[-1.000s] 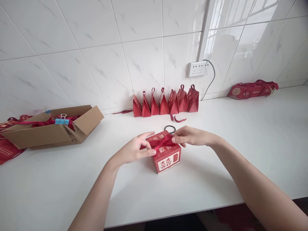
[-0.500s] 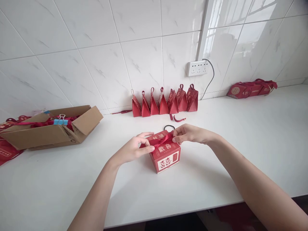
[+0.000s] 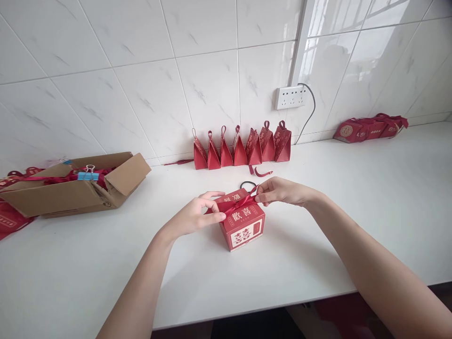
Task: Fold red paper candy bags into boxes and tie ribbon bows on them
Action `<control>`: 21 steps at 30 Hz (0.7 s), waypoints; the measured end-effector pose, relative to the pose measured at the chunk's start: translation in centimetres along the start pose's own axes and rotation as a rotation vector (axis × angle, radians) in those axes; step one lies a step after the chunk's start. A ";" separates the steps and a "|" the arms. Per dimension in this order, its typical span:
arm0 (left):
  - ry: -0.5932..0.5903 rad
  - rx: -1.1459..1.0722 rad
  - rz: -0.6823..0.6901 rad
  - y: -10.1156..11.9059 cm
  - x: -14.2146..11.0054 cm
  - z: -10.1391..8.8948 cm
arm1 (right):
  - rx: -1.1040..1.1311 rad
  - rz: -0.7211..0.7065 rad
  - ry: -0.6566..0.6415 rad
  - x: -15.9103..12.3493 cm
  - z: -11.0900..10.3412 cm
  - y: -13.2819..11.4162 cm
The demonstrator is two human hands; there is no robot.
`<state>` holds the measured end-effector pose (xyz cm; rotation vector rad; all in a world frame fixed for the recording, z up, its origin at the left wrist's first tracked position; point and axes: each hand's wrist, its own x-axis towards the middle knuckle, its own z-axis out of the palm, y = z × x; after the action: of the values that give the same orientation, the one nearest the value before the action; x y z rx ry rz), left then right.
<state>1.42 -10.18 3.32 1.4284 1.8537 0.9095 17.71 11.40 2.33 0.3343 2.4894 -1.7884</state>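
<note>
A red gift box (image 3: 246,234) with gold and white Chinese characters stands on the white table in front of me. Across its top runs a red ribbon (image 3: 240,204), knotted near the middle. My left hand (image 3: 197,213) pinches the ribbon at the box's left side, thumb and index finger closed. At the right edge of the top, my right hand (image 3: 277,192) holds the ribbon's other side between thumb and fingers. Behind the box lies a black ring-shaped band (image 3: 247,183), partly covered by box and hand.
Several small red triangular boxes (image 3: 240,153) line the tiled wall. A short red strap (image 3: 263,173) lies before them. At left is an open cardboard box (image 3: 77,200) with red ribbons and a blue binder clip (image 3: 88,176). Red packages (image 3: 370,129) lie far right, beyond a wall socket (image 3: 290,98).
My right hand has drawn slightly right, and the ribbon looks tauter with a smaller knot. My left hand keeps nearly the same place on the box.
</note>
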 end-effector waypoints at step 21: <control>-0.034 0.000 -0.043 -0.4 0.0 -0.4 | -0.067 -0.011 0.058 -0.2 -0.7 0.3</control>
<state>0.87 -10.35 3.27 1.3904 1.8518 0.8596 18.00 12.13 2.33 0.3744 2.5883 -1.7181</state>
